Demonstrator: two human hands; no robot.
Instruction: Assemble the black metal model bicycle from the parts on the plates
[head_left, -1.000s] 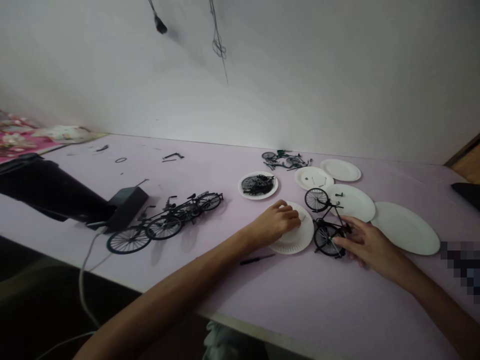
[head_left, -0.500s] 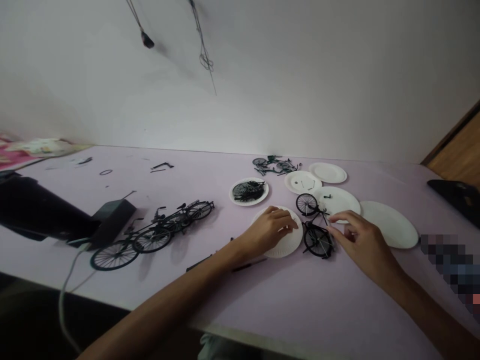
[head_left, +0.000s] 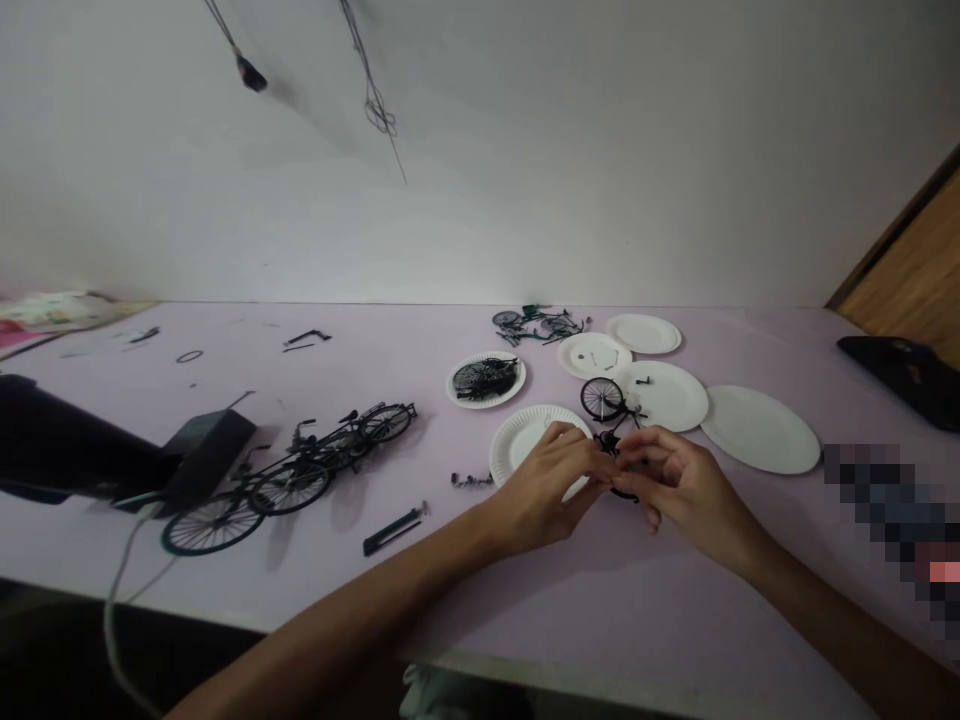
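Note:
A small black model bicycle (head_left: 604, 404) lies on the lilac table (head_left: 420, 420), its front wheel showing beside a white paper plate (head_left: 520, 437). My left hand (head_left: 551, 484) and my right hand (head_left: 675, 483) meet over the bicycle's rear part, both with fingers pinched together on it. The rear wheel is mostly hidden under my fingers. Whether the left fingers also pinch a small part, I cannot tell.
Several white paper plates (head_left: 759, 428) sit to the right, one plate (head_left: 486, 379) holding black parts. Two finished model bicycles (head_left: 292, 475) stand at the left by a black box (head_left: 204, 445). A dark screwdriver (head_left: 393, 529) and a small black piece (head_left: 468, 480) lie near the front.
My left hand left the paper plate and moved right to the bicycle. My right hand closed in from the right, and both now pinch its rear. The view panned right.

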